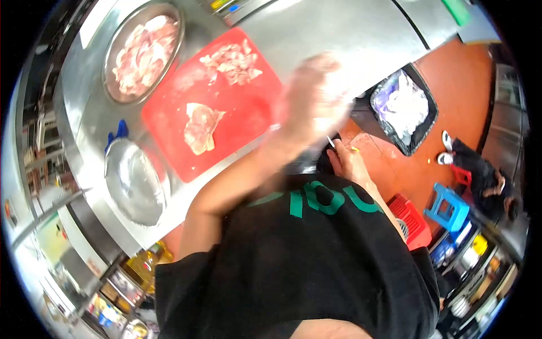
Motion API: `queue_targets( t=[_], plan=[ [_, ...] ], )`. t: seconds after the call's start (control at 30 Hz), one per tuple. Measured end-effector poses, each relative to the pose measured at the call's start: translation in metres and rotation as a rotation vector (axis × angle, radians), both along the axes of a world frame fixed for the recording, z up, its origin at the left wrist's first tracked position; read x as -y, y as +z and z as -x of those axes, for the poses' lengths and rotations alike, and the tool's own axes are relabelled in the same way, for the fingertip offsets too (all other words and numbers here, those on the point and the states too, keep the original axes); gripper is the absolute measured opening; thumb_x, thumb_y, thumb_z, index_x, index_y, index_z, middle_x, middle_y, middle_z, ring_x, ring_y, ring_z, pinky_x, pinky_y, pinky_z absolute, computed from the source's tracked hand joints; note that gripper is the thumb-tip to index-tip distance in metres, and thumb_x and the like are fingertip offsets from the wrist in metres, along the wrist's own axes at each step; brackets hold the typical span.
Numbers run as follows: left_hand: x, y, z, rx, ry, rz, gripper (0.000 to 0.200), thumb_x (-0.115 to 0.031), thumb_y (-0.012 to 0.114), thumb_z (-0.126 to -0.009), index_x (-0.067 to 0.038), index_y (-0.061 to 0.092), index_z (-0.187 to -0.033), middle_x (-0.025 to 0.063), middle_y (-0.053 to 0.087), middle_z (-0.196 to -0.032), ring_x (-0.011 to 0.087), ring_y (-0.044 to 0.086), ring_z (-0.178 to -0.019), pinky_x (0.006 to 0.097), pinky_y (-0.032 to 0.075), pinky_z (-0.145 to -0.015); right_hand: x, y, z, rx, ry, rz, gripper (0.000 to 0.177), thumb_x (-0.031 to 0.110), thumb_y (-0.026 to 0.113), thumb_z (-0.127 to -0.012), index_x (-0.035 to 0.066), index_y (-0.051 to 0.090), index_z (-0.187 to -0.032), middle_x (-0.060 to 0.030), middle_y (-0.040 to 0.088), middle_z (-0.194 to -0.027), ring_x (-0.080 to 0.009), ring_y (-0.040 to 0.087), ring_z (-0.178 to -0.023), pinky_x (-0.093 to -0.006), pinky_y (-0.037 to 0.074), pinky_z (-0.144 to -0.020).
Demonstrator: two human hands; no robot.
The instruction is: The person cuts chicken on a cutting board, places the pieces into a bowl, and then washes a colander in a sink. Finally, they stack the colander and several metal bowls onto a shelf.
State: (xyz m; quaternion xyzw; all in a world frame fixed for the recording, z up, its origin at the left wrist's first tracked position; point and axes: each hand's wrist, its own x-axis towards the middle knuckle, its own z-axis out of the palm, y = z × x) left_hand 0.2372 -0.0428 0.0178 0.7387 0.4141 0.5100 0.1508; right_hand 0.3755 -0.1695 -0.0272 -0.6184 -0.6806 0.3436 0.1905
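Note:
My left hand (316,99) is smeared by motion above the table's front edge, right of a red cutting board (248,110). Its fingers and anything in them cannot be made out. Lower down, beside my body, my right hand (350,163) is closed around what looks like a knife (331,141); only a thin pale strip and a bit of yellow show. A flat piece of raw chicken (201,127) lies on the near left part of the board. Smaller cut chicken pieces (234,62) are heaped toward its far side.
Left of the board stands a metal bowl (179,48) of raw chicken. Nearer is a round shiny metal vessel (135,183), with a blue object (117,135) behind. A lined bin (432,110) stands at right; beyond it are stools (449,206) and a seated person (485,175).

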Motion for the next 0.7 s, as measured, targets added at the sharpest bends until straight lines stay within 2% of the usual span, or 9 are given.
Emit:
queue_targets(
  t=[0.07, 0.17, 0.27, 0.33, 0.4, 0.5, 0.6, 0.67, 0.7],
  plan=[
    [0.014, 0.031, 0.067, -0.122, 0.249, 0.511, 0.031, -0.021, 0.065, -0.082, -0.004, 0.055, -0.106, 0.0158, 0.055, -0.113, 0.0270, 0.057, -0.101, 0.0374, 0.048, -0.082, -0.007, 0.013, 0.002, -0.011, -0.015, 0.085, 0.009, 0.002, 0.056, -0.084, 0.001, 0.052, -0.092, -0.0213, 0.058, -0.066, -0.0406, 0.058, -0.064, -0.0444, 0.043, -0.054],
    [0.039, -0.042, 0.179, 0.859, 0.344, 0.604, 0.024, -0.012, 0.058, -0.087, -0.001, 0.055, -0.108, 0.0125, 0.059, -0.091, 0.0193, 0.059, -0.087, 0.0303, 0.050, -0.073, -0.016, 0.008, 0.003, -0.082, 0.100, 0.074, 0.010, 0.005, 0.057, -0.084, 0.002, 0.049, -0.091, -0.0230, 0.057, -0.066, -0.0411, 0.058, -0.064, -0.0471, 0.042, -0.054],
    [0.076, -0.068, 0.238, 0.655, 0.699, 0.614, 0.030, -0.011, 0.061, -0.085, 0.009, 0.052, -0.106, 0.0110, 0.062, -0.080, 0.0171, 0.060, -0.070, 0.0284, 0.049, -0.066, -0.028, 0.012, 0.013, 0.095, 0.305, -0.031, 0.012, 0.008, 0.057, -0.086, 0.003, 0.048, -0.090, -0.0234, 0.056, -0.065, -0.0423, 0.057, -0.064, -0.0489, 0.041, -0.053],
    [0.086, -0.066, 0.247, 0.038, 0.862, 0.802, 0.039, -0.020, 0.067, -0.081, 0.011, 0.055, -0.101, 0.0106, 0.064, -0.083, 0.0158, 0.060, -0.068, 0.0280, 0.048, -0.064, -0.034, 0.020, 0.022, 0.078, 0.330, 0.012, 0.012, 0.009, 0.057, -0.086, 0.004, 0.047, -0.089, -0.0236, 0.056, -0.065, -0.0430, 0.056, -0.064, -0.0495, 0.041, -0.054],
    [0.080, -0.054, 0.239, 0.261, 0.863, 0.923, 0.040, -0.026, 0.070, -0.077, 0.006, 0.060, -0.097, 0.0096, 0.066, -0.081, 0.0160, 0.061, -0.069, 0.0278, 0.047, -0.064, -0.037, 0.018, 0.027, 0.065, 0.346, 0.055, 0.012, 0.011, 0.056, -0.087, 0.004, 0.046, -0.088, -0.0238, 0.056, -0.065, -0.0438, 0.056, -0.064, -0.0501, 0.041, -0.054],
    [0.055, -0.054, 0.221, -0.437, 0.920, 1.058, 0.029, -0.026, 0.064, -0.077, -0.004, 0.064, -0.095, 0.0117, 0.066, -0.083, 0.0226, 0.061, -0.072, 0.0312, 0.048, -0.066, -0.040, 0.009, 0.030, 0.041, 0.343, 0.026, 0.010, 0.010, 0.056, -0.087, 0.006, 0.048, -0.091, -0.0241, 0.057, -0.066, -0.0449, 0.056, -0.065, -0.0502, 0.042, -0.055],
    [0.061, -0.056, 0.210, -0.574, 0.676, 0.613, 0.023, -0.021, 0.064, -0.077, -0.001, 0.063, -0.088, 0.0125, 0.065, -0.082, 0.0228, 0.062, -0.074, 0.0323, 0.049, -0.069, -0.041, 0.015, 0.034, 0.048, 0.275, 0.040, 0.013, 0.010, 0.056, -0.087, 0.004, 0.050, -0.096, -0.0246, 0.058, -0.069, -0.0446, 0.056, -0.067, -0.0492, 0.043, -0.056],
    [0.061, -0.061, 0.198, -0.143, 0.648, 0.828, 0.011, -0.010, 0.063, -0.077, -0.003, 0.059, -0.084, 0.0118, 0.064, -0.076, 0.0209, 0.063, -0.076, 0.0303, 0.050, -0.068, -0.039, 0.017, 0.033, -0.048, 0.213, -0.004, 0.017, 0.009, 0.056, -0.087, 0.000, 0.051, -0.100, -0.0249, 0.059, -0.071, -0.0440, 0.057, -0.069, -0.0480, 0.044, -0.057],
    [0.057, -0.103, 0.202, 0.448, 0.496, 0.709, 0.010, -0.003, 0.061, -0.076, -0.003, 0.058, -0.086, 0.0102, 0.063, -0.077, 0.0195, 0.063, -0.078, 0.0291, 0.050, -0.066, -0.039, 0.018, 0.032, -0.046, 0.195, -0.003, 0.017, 0.009, 0.056, -0.087, 0.000, 0.051, -0.100, -0.0249, 0.059, -0.071, -0.0440, 0.057, -0.069, -0.0480, 0.044, -0.057]
  ],
)
